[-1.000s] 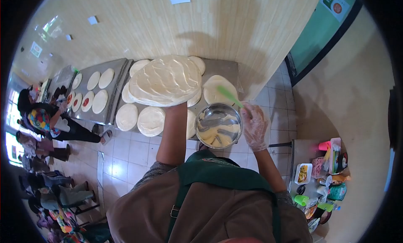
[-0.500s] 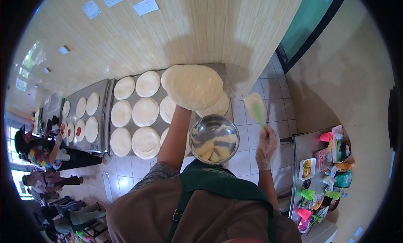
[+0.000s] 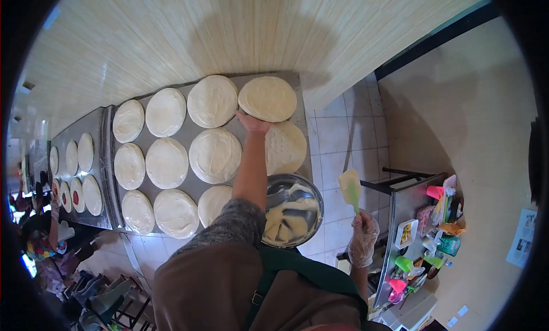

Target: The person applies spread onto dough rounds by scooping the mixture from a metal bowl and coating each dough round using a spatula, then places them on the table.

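Note:
My bare left hand (image 3: 253,123) is at the near edge of a round of flat dough (image 3: 267,96) at the table's back right corner. Its thumb shows on the left, while the fingers are hidden under the dough. Just in front lies another dough round (image 3: 286,149), partly behind my forearm. My right hand (image 3: 363,239), in a clear plastic glove, is closed round the handle of a spatula (image 3: 350,189) with pale cream on its blade. Between my arms is a steel bowl (image 3: 275,188) with thick, pale cream (image 3: 291,219) inside.
Several cream-coated dough rounds (image 3: 215,155) cover the metal table (image 3: 191,105). A second table (image 3: 106,133) on the left bears more rounds, some with red topping. People stand beyond it. On the right, a side table (image 3: 389,239) holds cups, a food box (image 3: 406,234) and bags.
My left hand has lowered the dough round from above the table to its back right corner. The spatula has moved slightly down and stays in my right hand. The view has shifted.

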A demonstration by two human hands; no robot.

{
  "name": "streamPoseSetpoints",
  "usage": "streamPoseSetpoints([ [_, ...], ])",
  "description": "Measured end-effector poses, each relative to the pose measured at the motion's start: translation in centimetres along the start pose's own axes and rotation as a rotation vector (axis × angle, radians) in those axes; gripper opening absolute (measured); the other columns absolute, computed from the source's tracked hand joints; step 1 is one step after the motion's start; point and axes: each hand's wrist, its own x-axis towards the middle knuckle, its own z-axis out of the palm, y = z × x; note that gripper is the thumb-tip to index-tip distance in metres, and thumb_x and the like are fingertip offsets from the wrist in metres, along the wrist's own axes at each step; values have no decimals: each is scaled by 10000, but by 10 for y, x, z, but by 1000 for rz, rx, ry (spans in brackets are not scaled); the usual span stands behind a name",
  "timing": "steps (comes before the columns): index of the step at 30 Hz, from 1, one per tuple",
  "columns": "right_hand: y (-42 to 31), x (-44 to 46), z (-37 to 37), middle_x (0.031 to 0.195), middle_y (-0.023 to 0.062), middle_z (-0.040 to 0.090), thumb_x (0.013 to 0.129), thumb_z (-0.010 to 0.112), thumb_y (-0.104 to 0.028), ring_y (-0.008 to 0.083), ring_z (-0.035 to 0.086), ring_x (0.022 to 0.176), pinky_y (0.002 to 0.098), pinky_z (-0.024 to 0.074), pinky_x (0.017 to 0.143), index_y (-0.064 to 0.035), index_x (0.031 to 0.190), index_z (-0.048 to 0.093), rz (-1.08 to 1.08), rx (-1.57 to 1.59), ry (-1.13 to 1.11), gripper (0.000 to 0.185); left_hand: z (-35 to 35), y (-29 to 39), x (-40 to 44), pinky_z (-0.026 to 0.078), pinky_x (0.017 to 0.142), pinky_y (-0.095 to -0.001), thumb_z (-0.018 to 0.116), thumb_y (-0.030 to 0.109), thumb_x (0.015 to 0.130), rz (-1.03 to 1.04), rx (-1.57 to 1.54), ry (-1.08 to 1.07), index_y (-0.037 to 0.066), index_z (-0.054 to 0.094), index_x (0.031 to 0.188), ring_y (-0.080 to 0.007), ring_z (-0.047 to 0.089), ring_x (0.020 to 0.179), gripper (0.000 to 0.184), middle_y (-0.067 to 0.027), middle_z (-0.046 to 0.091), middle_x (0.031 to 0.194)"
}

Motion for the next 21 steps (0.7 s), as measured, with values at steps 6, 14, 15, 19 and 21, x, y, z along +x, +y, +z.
streamPoseSetpoints([
  [6, -16, 8, 4, 746, 70, 574, 937, 560, -151, 161, 512, 713, 323, 428, 665, 20, 1037, 652, 17, -44, 10, 219, -16, 26, 2, 189, 1158, -541, 94, 839, 833, -96, 236, 283, 94, 183, 1532, -345, 220, 1448, 1025, -143, 182, 1589],
  [14, -26, 8, 7, 759, 80, 596, 923, 573, -138, 175, 535, 720, 338, 440, 692, 8, 1043, 662, -12, -105, 12, 209, 6, 23, 5, 248, 1138, -542, 141, 818, 855, -109, 342, 455, 76, 194, 1522, -371, 276, 1413, 1000, -187, 230, 1551],
  [15, -27, 8, 7, 761, 81, 597, 921, 574, -133, 176, 535, 721, 337, 441, 695, 9, 1043, 663, -1, -104, 13, 207, 2, 23, 7, 257, 1138, -539, 167, 827, 846, -95, 361, 467, 38, 200, 1512, -384, 286, 1403, 1033, -212, 241, 1534],
  [19, -22, 6, 7, 762, 79, 594, 920, 574, -121, 174, 529, 718, 332, 442, 690, 12, 1041, 664, -10, -67, 32, 202, -7, 29, 8, 247, 1154, -504, 220, 849, 825, -129, 436, 404, -90, 169, 1476, -395, 266, 1406, 1144, -271, 232, 1511],
  [21, -17, 4, 7, 768, 79, 595, 922, 571, -119, 170, 527, 719, 327, 443, 683, 13, 1043, 665, -14, -60, 47, 203, -8, 32, 7, 229, 1164, -481, 219, 864, 809, -187, 459, 354, -135, 127, 1460, -395, 245, 1415, 1196, -286, 221, 1509],
])
